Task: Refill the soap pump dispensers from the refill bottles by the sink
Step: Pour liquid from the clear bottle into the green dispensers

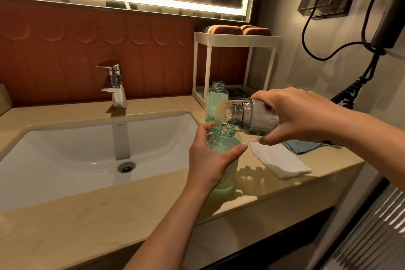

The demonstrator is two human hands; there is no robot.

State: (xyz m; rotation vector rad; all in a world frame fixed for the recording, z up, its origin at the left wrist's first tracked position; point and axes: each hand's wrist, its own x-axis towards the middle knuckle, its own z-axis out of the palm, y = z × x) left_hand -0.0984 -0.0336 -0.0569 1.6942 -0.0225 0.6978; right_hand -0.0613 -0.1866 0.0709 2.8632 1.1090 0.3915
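A green-tinted dispenser bottle [225, 142] with its pump off stands on the beige counter [131, 215], right of the sink [87, 149]. My left hand [210, 160] grips its body. My right hand [298, 114] holds a clear refill bottle [254, 116] tipped on its side, its neck over the green bottle's open mouth. A thin stream of clear liquid runs from one into the other. A second green bottle [215, 103], also uncapped and partly filled, stands just behind.
A white folded cloth [282, 162] and a blue cloth [300, 146] lie on the counter to the right. A white two-tier rack [236, 61] with sponges stands at the back. The chrome tap [114, 83] is behind the sink. A wall hairdryer cord [355, 87] hangs at right.
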